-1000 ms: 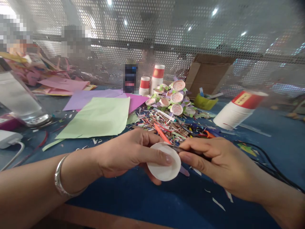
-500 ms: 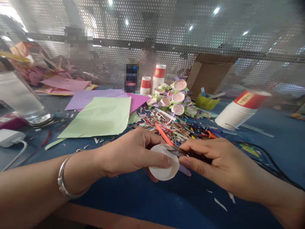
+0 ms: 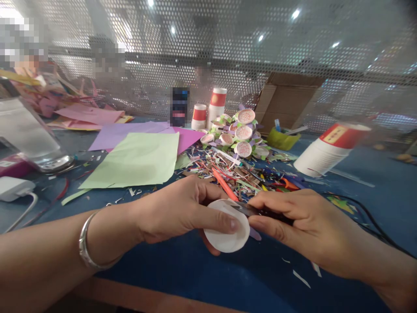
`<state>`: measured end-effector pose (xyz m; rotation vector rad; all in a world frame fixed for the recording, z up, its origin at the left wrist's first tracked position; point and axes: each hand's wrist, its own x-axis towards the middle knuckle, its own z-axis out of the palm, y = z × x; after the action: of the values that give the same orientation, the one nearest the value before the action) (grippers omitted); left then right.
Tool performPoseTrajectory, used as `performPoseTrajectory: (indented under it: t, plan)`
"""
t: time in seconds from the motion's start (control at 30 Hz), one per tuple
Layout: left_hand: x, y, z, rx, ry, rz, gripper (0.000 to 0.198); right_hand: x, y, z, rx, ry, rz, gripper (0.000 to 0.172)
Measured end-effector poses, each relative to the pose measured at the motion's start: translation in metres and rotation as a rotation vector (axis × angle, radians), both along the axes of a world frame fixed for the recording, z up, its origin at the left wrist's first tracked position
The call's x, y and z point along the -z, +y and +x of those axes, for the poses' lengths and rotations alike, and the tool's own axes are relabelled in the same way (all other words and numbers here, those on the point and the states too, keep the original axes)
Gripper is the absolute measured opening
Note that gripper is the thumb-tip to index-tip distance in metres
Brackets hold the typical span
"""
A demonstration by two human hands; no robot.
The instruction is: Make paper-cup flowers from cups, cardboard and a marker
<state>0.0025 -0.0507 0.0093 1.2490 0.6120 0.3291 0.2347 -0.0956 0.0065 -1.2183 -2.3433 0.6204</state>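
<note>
Your left hand [image 3: 176,211] pinches the white paper disc [image 3: 228,237]: thumb flat on its face, fingers curled behind, so the disc is braced and its right edge sticks out free. The disc sits in the air just above the blue table [image 3: 228,282], between your two hands.

Your right hand [image 3: 299,226] is closed tight round the dark blades [image 3: 246,210]. They look like small scissors, but the handle is hidden in your palm. The tips lie across the disc's upper right edge, touching it. I can't tell whether the blades are parted.

There is a silver bracelet [image 3: 85,245] on your left wrist.

Behind your hands is a heap of paper scraps [image 3: 234,174], near enough for offcuts to land there. A light green sheet [image 3: 137,161] lies over a purple sheet [image 3: 130,132] to the left. A cluster of paper-cup flowers [image 3: 243,132] sits further back. A stack of paper cups [image 3: 325,152] lies on its side at the right, well apart. A black cable [image 3: 365,213] runs past your right wrist.
</note>
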Motion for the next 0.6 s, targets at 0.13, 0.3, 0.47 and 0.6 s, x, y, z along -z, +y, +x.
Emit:
performPoseTrajectory:
  t: [0.13, 0.3, 0.47, 0.6]
  plan:
    - [0.0007, -0.001, 0.0022, -0.014, 0.007, -0.054, 0.019, 0.0002, 0.0006, 0.0017, -0.017, -0.022, 0.009, 0.027]
    - [0.0006, -0.0019, 0.002, -0.026, 0.013, -0.067, 0.018, -0.0005, 0.0032, 0.0039, -0.014, -0.056, -0.006, 0.031]
    - [0.0015, -0.0016, 0.0021, -0.058, 0.02, -0.045, 0.018, -0.0028, 0.0034, 0.0036, 0.005, -0.044, 0.023, 0.025]
    - [0.0038, 0.0008, 0.0022, -0.05, 0.045, 0.0, 0.02, -0.002, 0.0032, 0.0016, 0.012, -0.037, 0.03, 0.026]
